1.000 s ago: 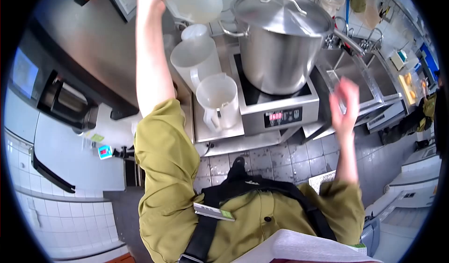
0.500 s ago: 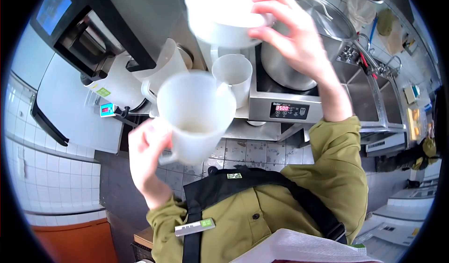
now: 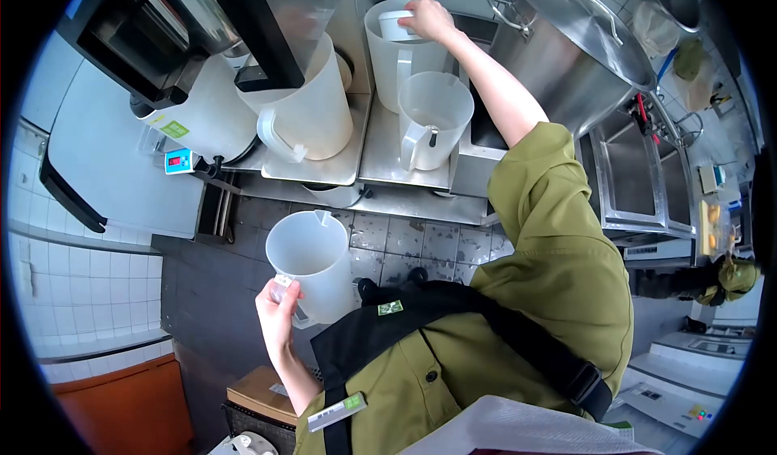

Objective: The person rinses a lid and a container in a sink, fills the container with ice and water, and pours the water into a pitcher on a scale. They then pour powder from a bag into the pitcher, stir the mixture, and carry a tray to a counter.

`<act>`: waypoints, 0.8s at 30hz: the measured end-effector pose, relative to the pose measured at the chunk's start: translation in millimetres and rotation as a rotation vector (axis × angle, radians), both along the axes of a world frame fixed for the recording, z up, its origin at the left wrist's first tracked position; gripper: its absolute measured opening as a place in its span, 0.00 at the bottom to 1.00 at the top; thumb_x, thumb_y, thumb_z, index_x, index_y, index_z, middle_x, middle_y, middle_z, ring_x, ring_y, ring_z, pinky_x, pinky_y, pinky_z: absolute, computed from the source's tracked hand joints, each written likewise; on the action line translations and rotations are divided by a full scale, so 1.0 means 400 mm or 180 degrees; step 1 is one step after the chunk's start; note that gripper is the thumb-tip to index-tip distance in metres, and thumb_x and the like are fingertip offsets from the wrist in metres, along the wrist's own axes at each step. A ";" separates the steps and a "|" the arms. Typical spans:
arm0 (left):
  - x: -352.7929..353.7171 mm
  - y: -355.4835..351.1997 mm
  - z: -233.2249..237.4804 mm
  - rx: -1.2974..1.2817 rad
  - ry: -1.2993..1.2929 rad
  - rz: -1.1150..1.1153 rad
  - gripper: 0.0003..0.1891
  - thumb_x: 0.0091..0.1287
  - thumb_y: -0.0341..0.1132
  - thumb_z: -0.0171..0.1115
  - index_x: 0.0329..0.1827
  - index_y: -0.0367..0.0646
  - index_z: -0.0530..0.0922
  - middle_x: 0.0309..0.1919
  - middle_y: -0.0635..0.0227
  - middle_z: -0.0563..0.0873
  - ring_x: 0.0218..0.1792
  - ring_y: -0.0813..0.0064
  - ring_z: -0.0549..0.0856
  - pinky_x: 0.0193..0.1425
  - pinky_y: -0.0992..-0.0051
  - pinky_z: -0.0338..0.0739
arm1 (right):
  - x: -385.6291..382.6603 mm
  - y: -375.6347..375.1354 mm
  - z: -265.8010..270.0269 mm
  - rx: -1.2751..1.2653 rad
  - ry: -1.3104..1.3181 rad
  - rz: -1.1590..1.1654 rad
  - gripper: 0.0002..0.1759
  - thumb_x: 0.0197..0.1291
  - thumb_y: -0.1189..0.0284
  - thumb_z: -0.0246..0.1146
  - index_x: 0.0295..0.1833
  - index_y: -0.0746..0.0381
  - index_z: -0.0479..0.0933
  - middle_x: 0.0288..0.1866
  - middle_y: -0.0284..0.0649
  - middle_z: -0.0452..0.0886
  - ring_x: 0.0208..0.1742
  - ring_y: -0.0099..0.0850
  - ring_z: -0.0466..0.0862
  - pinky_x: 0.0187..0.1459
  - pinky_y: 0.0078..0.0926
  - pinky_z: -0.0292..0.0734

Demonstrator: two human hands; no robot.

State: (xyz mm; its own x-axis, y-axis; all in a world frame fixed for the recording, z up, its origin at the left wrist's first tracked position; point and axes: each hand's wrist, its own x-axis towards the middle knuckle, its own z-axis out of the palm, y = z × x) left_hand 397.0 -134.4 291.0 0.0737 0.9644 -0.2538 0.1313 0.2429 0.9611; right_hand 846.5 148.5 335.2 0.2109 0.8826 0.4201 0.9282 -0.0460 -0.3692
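My left hand [image 3: 279, 305] is closed round the handle of a translucent plastic pitcher [image 3: 312, 249], held low over the floor with its mouth facing up. A small pale label shows by the thumb. At the back of the counter, my right hand [image 3: 427, 20] grips a small white tub [image 3: 396, 26] at the mouth of a tall pitcher [image 3: 384, 71]. Just in front stands a smaller clear pitcher [image 3: 437, 115] with a dark-tipped metal utensil inside. To the left, a large pitcher [image 3: 312, 111] sits on a metal platform under the black-framed machine [image 3: 267, 30].
A lidded steel stockpot [image 3: 566, 42] stands to the right, with sinks [image 3: 631, 172] beyond it. A small digital display [image 3: 180, 161] hangs at the left. Another person [image 3: 732, 281] is at the far right. A cardboard box [image 3: 263, 394] lies at lower left.
My right hand has moved away from me with the white tub, to the tall pitcher at the back. My left hand has lowered its pitcher toward my body. The view has shifted.
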 end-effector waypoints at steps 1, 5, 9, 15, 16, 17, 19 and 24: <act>-0.004 0.011 -0.007 0.0013 -0.0013 0.0020 0.08 0.56 0.33 0.62 0.24 0.39 0.74 0.16 0.76 0.74 0.16 0.91 0.63 0.19 0.88 0.55 | -0.002 -0.003 -0.005 -0.0077 0.0043 -0.0018 0.20 0.43 0.60 0.65 0.43 0.56 0.78 0.44 0.46 0.77 0.48 0.42 0.76 0.48 0.38 0.71; -0.012 0.061 -0.028 -0.0054 0.0210 -0.0145 0.08 0.56 0.34 0.62 0.25 0.40 0.74 0.17 0.76 0.75 0.16 0.90 0.64 0.20 0.86 0.57 | -0.012 -0.054 0.018 0.0175 0.0182 -0.0199 0.21 0.45 0.59 0.63 0.45 0.57 0.77 0.46 0.47 0.76 0.49 0.41 0.75 0.50 0.38 0.70; -0.004 0.100 -0.026 -0.0040 0.0111 -0.0350 0.09 0.56 0.35 0.63 0.25 0.40 0.74 0.18 0.75 0.77 0.16 0.90 0.65 0.21 0.87 0.59 | 0.019 -0.069 0.058 0.0493 0.0368 -0.0323 0.22 0.45 0.59 0.63 0.46 0.57 0.77 0.46 0.47 0.76 0.50 0.42 0.75 0.50 0.38 0.70; -0.006 0.132 -0.065 -0.0118 -0.0003 -0.0273 0.10 0.56 0.37 0.63 0.25 0.40 0.74 0.17 0.77 0.75 0.17 0.90 0.65 0.21 0.86 0.58 | 0.040 0.080 0.055 0.1192 0.0469 -0.0743 0.21 0.46 0.61 0.63 0.46 0.58 0.75 0.49 0.51 0.68 0.53 0.46 0.68 0.53 0.40 0.66; -0.006 0.129 -0.067 -0.0155 0.0055 -0.0166 0.10 0.56 0.37 0.63 0.25 0.40 0.74 0.17 0.77 0.75 0.17 0.90 0.65 0.21 0.86 0.58 | 0.060 0.128 0.046 0.1188 0.0407 -0.0857 0.21 0.46 0.61 0.63 0.46 0.58 0.75 0.49 0.51 0.67 0.53 0.47 0.68 0.52 0.42 0.66; -0.007 0.124 -0.067 -0.0189 0.0106 -0.0053 0.10 0.56 0.36 0.63 0.25 0.40 0.74 0.17 0.77 0.75 0.17 0.90 0.66 0.21 0.86 0.58 | 0.084 0.179 0.034 0.1187 0.0342 -0.0964 0.21 0.46 0.60 0.63 0.46 0.58 0.74 0.49 0.51 0.67 0.53 0.47 0.68 0.52 0.44 0.66; -0.029 0.109 -0.086 -0.0304 0.0222 0.0145 0.09 0.56 0.36 0.62 0.26 0.39 0.75 0.18 0.76 0.75 0.17 0.90 0.66 0.20 0.86 0.59 | 0.149 0.282 -0.004 0.1219 0.0168 -0.0933 0.21 0.46 0.61 0.64 0.46 0.58 0.74 0.48 0.51 0.67 0.53 0.48 0.67 0.49 0.50 0.64; -0.068 0.065 -0.131 -0.0545 0.0235 0.0817 0.08 0.57 0.34 0.60 0.26 0.40 0.74 0.18 0.74 0.77 0.16 0.88 0.67 0.19 0.86 0.60 | 0.202 0.381 -0.044 0.0156 -0.0149 -0.0872 0.23 0.47 0.60 0.62 0.51 0.53 0.72 0.51 0.47 0.70 0.55 0.43 0.68 0.54 0.52 0.61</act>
